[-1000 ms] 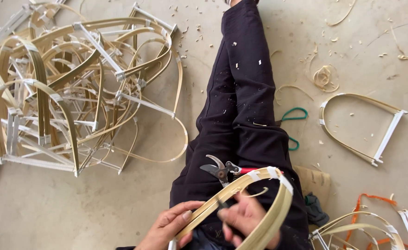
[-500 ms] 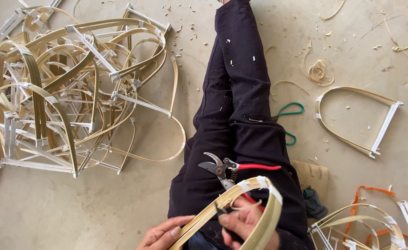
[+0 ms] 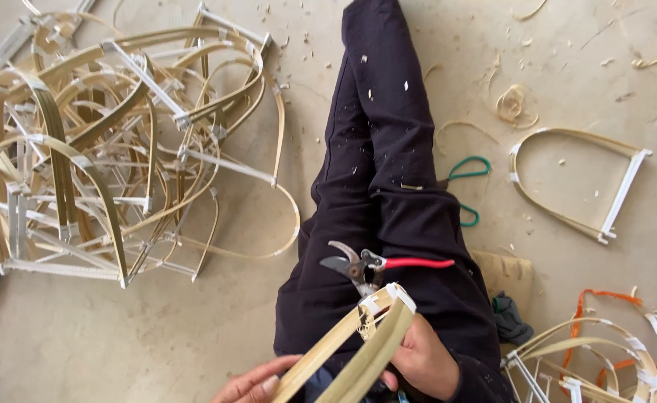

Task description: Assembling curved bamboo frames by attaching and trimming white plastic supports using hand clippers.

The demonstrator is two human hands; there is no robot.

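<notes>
The right hand [image 3: 425, 362] wraps its fingers around a bent bamboo frame [image 3: 358, 347] low over the lap, while the left hand [image 3: 257, 384] touches the frame's lower end, fingers loosely together (partly cut off). Red-handled pruning shears [image 3: 377, 265] lie on the thigh just above.

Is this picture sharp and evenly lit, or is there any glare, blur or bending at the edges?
Head view: soft, even light with no glare and only faint shadows under the pile of bent strips; the pruning shears on the lap look sharp; the left hand and right hand are cut off by the bottom edge and slightly soft; straight pieces near the corners bow a little, suggesting a wide lens.
</notes>
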